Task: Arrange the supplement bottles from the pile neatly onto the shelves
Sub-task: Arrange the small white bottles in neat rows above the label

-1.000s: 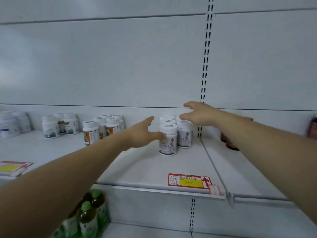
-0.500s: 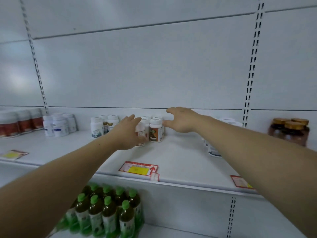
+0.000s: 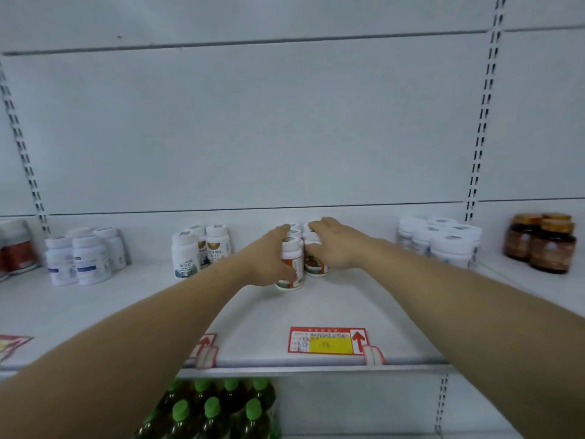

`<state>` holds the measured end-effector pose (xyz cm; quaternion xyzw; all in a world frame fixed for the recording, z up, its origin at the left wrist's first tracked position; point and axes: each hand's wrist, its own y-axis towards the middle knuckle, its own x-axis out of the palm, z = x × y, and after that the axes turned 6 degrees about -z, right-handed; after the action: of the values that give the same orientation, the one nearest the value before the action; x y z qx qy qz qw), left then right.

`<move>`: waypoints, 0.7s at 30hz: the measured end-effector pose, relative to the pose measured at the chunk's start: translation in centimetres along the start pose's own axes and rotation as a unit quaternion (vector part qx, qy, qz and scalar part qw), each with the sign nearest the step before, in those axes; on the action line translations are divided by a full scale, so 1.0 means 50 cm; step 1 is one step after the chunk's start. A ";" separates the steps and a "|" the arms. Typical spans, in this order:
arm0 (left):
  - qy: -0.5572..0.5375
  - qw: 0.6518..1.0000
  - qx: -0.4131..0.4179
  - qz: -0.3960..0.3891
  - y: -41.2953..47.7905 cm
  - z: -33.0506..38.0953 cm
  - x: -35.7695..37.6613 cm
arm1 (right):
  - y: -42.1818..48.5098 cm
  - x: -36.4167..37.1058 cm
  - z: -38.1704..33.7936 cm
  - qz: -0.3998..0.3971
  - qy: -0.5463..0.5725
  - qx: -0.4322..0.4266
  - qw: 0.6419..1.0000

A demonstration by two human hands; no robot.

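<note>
**Both hands on a bottle cluster, mid-shelf**

The white shelf [image 3: 316, 315] runs wide, with green-capped drink bottles [image 3: 212, 410] standing beneath it. Amber jars [image 3: 550, 245] sit far right, white tubs [image 3: 449, 245] nearer, white bottles [image 3: 85, 258] left, all apart from the arms. A red price tag [image 3: 327, 340] lies at the front edge. Mid-shelf, the orange-labelled supplement bottles [image 3: 292, 264] stand upright, caps up. The left hand [image 3: 269, 261] curls round the front one and the right hand [image 3: 335, 245] grasps its neighbour.

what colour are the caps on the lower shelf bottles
The caps are bright green, seen in head view.
</note>
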<state>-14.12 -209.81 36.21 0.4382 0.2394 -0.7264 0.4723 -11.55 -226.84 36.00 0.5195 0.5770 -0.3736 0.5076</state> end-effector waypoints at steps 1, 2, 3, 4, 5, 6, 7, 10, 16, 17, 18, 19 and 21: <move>-0.017 1.000 0.009 0.003 -0.001 -0.001 0.001 | 0.000 0.000 0.002 0.003 0.001 -0.002 1.000; -0.035 0.999 0.014 0.005 -0.002 -0.003 0.002 | 0.002 -0.001 0.003 0.003 0.002 -0.003 1.000; -0.052 0.998 0.018 0.006 -0.003 -0.006 0.002 | 0.004 0.000 0.004 0.002 0.004 -0.004 1.000; -0.066 0.998 0.020 0.008 -0.005 -0.007 0.002 | 0.008 0.001 0.004 0.001 0.005 -0.003 1.000; -0.074 0.997 0.021 0.011 -0.008 -0.006 0.002 | 0.013 0.002 0.003 0.000 0.004 -0.002 1.000; -0.075 0.997 0.020 0.016 -0.010 -0.006 0.002 | 0.017 0.003 0.002 0.001 0.002 -0.002 1.000; -0.067 0.997 0.018 0.019 -0.012 -0.004 0.001 | 0.019 0.003 0.002 0.002 0.000 -0.002 1.000; -0.027 0.999 0.010 0.025 -0.011 0.001 0.000 | 0.021 0.004 0.004 0.005 -0.007 -0.008 1.000; -0.005 1.000 0.004 0.028 -0.010 0.004 0.002 | 0.020 0.000 0.012 0.002 -0.014 -0.030 0.999; -0.012 1.000 0.009 0.025 -0.012 0.005 0.004 | 0.021 0.000 0.014 -0.001 -0.012 -0.032 0.999; -0.023 0.999 0.015 0.022 -0.013 0.005 0.006 | 0.022 0.000 0.015 -0.001 -0.007 -0.034 0.999; -0.033 0.999 0.019 0.019 -0.014 0.005 0.007 | 0.022 -0.001 0.015 0.000 -0.001 -0.036 0.999; -0.048 0.998 0.023 0.015 -0.016 0.004 0.008 | 0.022 -0.003 0.016 0.000 0.008 -0.039 0.999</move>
<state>-14.97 -209.78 35.91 0.4173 0.1935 -0.7444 0.4840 -10.30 -227.45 36.06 0.5021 0.5952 -0.3464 0.5230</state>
